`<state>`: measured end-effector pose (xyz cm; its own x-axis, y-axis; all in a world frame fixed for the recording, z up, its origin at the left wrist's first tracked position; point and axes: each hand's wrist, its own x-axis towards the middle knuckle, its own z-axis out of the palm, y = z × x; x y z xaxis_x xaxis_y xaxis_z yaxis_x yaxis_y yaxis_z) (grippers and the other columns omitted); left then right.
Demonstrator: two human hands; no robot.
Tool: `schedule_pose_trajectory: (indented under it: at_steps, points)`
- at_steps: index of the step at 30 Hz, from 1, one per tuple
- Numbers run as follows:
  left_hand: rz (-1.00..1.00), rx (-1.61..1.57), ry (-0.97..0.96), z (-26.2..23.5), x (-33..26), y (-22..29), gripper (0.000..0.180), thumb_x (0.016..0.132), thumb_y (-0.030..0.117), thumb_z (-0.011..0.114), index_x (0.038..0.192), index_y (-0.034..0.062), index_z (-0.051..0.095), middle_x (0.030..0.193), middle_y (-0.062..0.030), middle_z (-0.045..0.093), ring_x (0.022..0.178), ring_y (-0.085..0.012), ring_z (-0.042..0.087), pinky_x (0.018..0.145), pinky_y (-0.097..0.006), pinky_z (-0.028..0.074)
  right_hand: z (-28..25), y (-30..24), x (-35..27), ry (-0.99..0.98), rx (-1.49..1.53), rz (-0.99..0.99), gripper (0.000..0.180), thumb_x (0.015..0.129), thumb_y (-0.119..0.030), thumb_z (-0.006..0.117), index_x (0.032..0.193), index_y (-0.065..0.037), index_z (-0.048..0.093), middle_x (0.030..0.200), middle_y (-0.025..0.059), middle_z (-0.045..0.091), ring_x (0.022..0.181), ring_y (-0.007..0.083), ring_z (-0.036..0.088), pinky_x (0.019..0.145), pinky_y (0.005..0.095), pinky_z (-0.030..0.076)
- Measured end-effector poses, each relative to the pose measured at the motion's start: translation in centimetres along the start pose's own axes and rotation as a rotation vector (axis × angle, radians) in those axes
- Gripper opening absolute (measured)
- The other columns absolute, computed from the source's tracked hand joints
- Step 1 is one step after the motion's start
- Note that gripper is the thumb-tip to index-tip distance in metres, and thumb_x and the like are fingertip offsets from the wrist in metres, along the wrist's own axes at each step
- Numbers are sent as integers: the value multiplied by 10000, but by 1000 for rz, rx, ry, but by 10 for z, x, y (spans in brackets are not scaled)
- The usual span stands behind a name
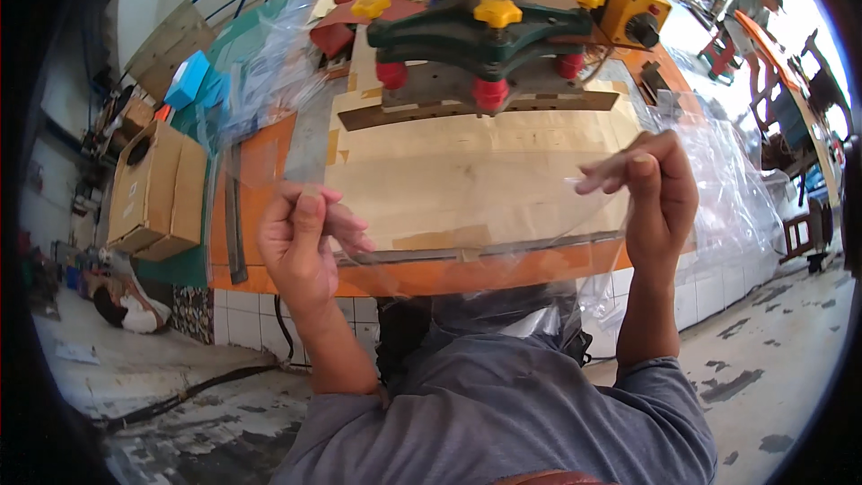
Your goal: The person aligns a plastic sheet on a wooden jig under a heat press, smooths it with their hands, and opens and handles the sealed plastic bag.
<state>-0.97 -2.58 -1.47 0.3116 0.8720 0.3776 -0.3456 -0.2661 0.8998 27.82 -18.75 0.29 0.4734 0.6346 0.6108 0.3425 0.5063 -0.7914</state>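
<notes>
Mid-frame, I see a thin, glassy, creased film (575, 226) stretched between two hands, above a smooth tan board (404, 157) edged with tape. The left hand (310, 232), left of centre, pinches it thumb to fingers; the right hand (654, 189), right of centre, pinches its other side. At upper centre hangs a dark green metal press (494, 33) with lobed yellow knobs (497, 12). The desk (260, 256) is flat orange.
</notes>
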Motion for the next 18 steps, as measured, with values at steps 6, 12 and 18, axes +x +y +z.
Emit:
schedule_pose_trajectory:
  at_steps: [6, 12, 18]
  points:
    - [6, 9, -83, 8, 0, 3, 264, 1097, 227, 577, 1021, -20, 630, 723, -153, 714, 529, -192, 662, 506, -285, 534, -5, 3, -2, 105, -155, -86, 235, 1127, -181, 513, 955, -21, 526, 722, 21, 528, 530, 86, 545, 542, 226, 447]
    - [-30, 12, -155, 16, 0, 6, 266, 1083, 217, 609, 992, -31, 640, 766, -170, 746, 610, -196, 726, 555, -257, 548, -16, -4, 2, 210, -222, 71, 238, 1093, -195, 609, 923, -34, 567, 625, -31, 463, 464, 39, 425, 442, 206, 339]
    - [-69, -24, -204, 24, 2, 5, 242, 1076, 187, 621, 973, -31, 644, 750, -135, 736, 617, -180, 725, 559, -265, 564, -29, -3, 5, 251, -261, 129, 269, 1068, -208, 660, 858, -60, 578, 616, -40, 475, 460, 30, 408, 427, 206, 294]
